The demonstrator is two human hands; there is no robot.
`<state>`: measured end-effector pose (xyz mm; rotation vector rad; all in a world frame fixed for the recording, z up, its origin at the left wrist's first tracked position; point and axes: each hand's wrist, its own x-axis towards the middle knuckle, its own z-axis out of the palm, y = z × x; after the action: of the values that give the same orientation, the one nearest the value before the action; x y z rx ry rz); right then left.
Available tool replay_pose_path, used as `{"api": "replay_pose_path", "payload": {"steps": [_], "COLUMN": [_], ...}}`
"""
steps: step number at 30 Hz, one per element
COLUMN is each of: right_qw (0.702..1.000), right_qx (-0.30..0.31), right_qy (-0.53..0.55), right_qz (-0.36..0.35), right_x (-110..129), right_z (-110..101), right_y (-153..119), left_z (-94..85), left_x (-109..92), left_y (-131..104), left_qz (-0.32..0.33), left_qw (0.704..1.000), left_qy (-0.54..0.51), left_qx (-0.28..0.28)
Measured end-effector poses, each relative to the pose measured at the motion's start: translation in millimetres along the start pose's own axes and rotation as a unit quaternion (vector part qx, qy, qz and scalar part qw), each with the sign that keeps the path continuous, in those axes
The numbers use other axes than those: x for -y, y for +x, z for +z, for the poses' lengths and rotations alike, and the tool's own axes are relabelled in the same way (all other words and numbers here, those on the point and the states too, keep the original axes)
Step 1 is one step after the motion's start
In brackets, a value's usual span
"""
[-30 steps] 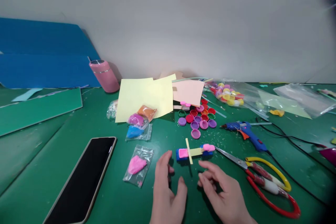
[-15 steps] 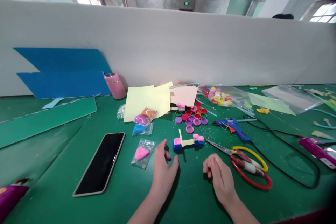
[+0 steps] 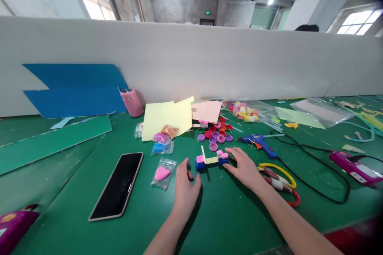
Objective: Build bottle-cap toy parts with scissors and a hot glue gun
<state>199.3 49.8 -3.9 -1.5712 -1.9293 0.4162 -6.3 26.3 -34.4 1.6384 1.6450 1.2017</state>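
Observation:
A small craft piece (image 3: 210,159), made of blue bottle caps, pink clay lumps and pale yellow strips, lies on the green table (image 3: 224,215). My left hand (image 3: 184,186) rests flat on the table just below and left of it, fingers apart, holding nothing. My right hand (image 3: 243,166) stretches forward, its fingertips touching or almost touching the piece's right end, and it covers the blades of the red and yellow scissors (image 3: 281,183).
A black phone (image 3: 117,185) lies at the left. Clay packets (image 3: 163,172), yellow paper (image 3: 166,118), loose coloured caps (image 3: 216,133), a blue glue gun (image 3: 259,143) with a black cord, a pink cup (image 3: 131,102) and blue boards stand farther back. Purple tools sit at both edges.
The view has tilted up and back. My right hand has reached forward from a loose fist on the table to the craft piece's right end. My left hand has barely moved.

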Motion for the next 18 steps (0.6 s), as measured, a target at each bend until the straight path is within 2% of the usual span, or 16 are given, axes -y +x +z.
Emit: {"api": "replay_pose_path", "payload": {"steps": [8,15,18], "right_qw": [0.995,0.995,0.996], "right_qx": [0.076,0.076,0.07], "right_qy": [-0.039,-0.046,-0.042], "right_qz": [-0.045,-0.052,-0.048], "right_x": [6,8,9], "right_z": [2,10,10], "right_y": [16,30,30], "left_z": [0.1,-2.3,-5.8], "left_x": [0,-2,-7], "left_y": [-2,-3,-3], "left_qz": [0.002,0.012,0.038], "left_qw": [1.0,0.999,0.999], "left_qy": [-0.011,-0.003,0.007], "left_qx": [-0.022,-0.045,-0.032]}}
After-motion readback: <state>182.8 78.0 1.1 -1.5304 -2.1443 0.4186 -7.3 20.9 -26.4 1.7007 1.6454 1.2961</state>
